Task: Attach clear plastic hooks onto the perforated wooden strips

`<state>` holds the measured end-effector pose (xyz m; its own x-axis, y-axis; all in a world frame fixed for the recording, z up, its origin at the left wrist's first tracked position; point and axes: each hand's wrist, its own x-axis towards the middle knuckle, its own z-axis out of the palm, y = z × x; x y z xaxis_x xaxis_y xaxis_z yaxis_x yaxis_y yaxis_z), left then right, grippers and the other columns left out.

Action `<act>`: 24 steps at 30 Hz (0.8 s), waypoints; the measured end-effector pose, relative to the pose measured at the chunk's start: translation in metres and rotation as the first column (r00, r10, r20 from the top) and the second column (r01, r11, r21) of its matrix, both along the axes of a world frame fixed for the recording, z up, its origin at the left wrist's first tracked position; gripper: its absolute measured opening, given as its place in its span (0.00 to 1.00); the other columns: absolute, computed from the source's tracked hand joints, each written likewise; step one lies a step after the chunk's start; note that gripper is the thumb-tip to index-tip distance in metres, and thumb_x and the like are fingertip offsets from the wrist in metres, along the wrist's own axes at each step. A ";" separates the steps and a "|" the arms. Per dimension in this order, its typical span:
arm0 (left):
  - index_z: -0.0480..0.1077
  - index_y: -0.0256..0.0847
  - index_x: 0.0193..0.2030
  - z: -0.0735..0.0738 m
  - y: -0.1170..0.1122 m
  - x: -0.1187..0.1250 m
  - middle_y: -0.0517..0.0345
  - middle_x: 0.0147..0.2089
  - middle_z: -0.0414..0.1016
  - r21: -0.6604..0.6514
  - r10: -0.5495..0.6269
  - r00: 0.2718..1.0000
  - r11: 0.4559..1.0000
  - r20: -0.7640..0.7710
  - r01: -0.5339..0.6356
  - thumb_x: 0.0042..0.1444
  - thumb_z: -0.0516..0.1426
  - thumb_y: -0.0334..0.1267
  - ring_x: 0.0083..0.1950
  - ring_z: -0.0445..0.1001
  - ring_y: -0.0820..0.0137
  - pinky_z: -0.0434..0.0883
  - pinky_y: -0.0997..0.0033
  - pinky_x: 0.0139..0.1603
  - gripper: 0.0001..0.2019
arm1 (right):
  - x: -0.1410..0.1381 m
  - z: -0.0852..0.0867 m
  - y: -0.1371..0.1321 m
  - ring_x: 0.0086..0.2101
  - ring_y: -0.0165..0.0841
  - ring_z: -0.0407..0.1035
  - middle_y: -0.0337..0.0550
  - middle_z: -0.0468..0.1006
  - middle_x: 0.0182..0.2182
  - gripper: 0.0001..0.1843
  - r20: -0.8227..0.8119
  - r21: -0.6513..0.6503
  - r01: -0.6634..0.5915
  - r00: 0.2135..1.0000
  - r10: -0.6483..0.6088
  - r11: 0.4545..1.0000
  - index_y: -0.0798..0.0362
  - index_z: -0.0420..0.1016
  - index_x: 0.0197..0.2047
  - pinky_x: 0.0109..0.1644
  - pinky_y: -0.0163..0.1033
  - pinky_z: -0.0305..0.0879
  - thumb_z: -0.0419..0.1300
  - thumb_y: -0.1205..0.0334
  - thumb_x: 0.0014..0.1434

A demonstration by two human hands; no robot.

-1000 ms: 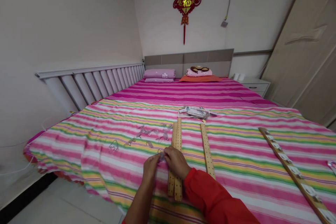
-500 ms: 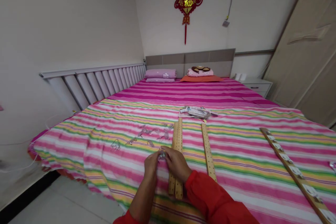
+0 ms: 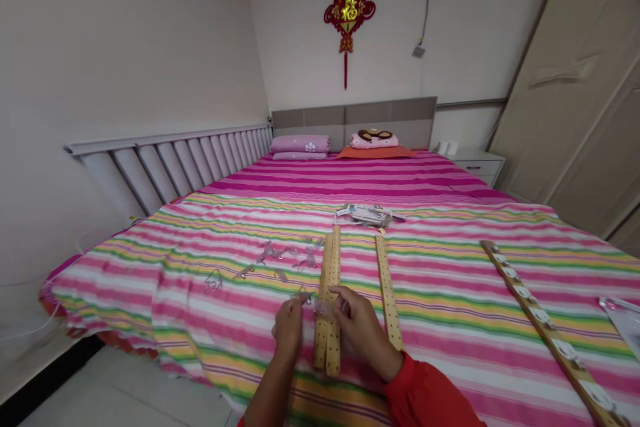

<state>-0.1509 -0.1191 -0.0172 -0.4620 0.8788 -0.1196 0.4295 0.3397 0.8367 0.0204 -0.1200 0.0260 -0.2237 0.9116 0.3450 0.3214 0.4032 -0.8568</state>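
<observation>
My left hand (image 3: pixel 289 325) is closed, thumb and forefinger pinching a small dark metal hook-like piece (image 3: pixel 306 296). To its right, my right hand (image 3: pixel 361 323) pinches a small clear plastic packet (image 3: pixel 323 307), blurred, over two wooden strips. These strips, a left one (image 3: pixel 321 340) and a right one (image 3: pixel 334 347), lie side by side with rows of small holes. Another holed wooden strip (image 3: pixel 387 287) lies apart, right of my right hand. Beyond my left hand, several small clear packets (image 3: pixel 270 252) with metal pieces are scattered on the striped cloth (image 3: pixel 200 327).
A pile of packaged items (image 3: pixel 367 215) lies beyond the strips. At far right is a wooden strip (image 3: pixel 533 303) bearing several white pieces, beside a clear package (image 3: pixel 623 320). Thin wire-like pieces (image 3: pixel 213 280) lie to the left. A white radiator (image 3: pixel 165 163) borders the bed.
My hands have moved apart, the right one going rightward with the clear packet. The small metal piece now shows at my left fingertips. The view has shifted slightly right.
</observation>
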 end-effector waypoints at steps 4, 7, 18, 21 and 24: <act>0.77 0.50 0.40 -0.001 -0.010 0.004 0.57 0.53 0.75 -0.018 0.022 1.000 1.000 -0.010 -0.023 0.56 0.44 0.45 0.59 0.65 0.55 0.55 0.52 0.60 0.20 | 0.020 0.003 -0.006 0.20 0.28 0.61 0.35 0.70 0.22 0.20 -0.173 -0.123 0.044 0.983 -0.066 0.991 0.54 0.76 0.43 0.25 0.34 0.58 0.56 0.70 0.45; 0.77 0.44 0.39 -0.007 -0.013 0.001 0.50 0.50 0.76 0.081 0.030 0.999 0.996 0.022 -0.031 0.53 0.48 0.48 0.56 0.68 0.54 0.59 0.55 0.58 0.19 | 0.036 0.008 -0.012 0.17 0.26 0.57 0.32 0.69 0.21 0.18 -0.355 -0.256 0.026 0.927 -0.119 0.966 0.53 0.76 0.41 0.22 0.33 0.54 0.60 0.67 0.42; 0.71 0.38 0.40 0.004 -0.041 0.015 0.55 0.33 0.74 0.403 0.117 0.957 0.888 0.267 -0.221 0.41 0.59 0.52 0.35 0.72 0.64 0.70 0.66 0.35 0.22 | 0.089 0.004 -0.048 0.14 0.22 0.55 0.33 0.71 0.19 0.19 -0.642 -0.528 0.029 0.641 -0.421 0.848 0.54 0.76 0.34 0.17 0.30 0.49 0.70 0.61 0.34; 0.73 0.38 0.33 0.026 -0.047 0.055 0.56 0.29 0.75 0.369 -0.166 0.933 0.929 0.321 0.038 0.40 0.62 0.51 0.31 0.72 0.67 0.69 0.69 0.31 0.18 | 0.094 0.003 -0.052 0.14 0.21 0.55 0.33 0.72 0.19 0.20 -0.660 -0.523 0.062 0.602 -0.450 0.850 0.55 0.75 0.33 0.17 0.30 0.48 0.71 0.61 0.33; 0.74 0.38 0.30 0.043 -0.047 0.099 0.56 0.29 0.76 0.372 -0.370 0.848 0.900 0.379 0.227 0.40 0.63 0.49 0.32 0.73 0.68 0.70 0.70 0.34 0.16 | 0.097 0.005 -0.054 0.13 0.21 0.54 0.33 0.72 0.19 0.20 -0.670 -0.520 0.098 0.569 -0.477 0.848 0.55 0.75 0.32 0.17 0.30 0.48 0.71 0.60 0.32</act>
<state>-0.0517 -0.1661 0.0262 -0.1353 0.9895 0.0507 0.0408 -0.0456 0.9981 0.1170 -0.1742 0.0309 0.2440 0.9593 -0.1419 -0.4772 -0.0087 -0.8788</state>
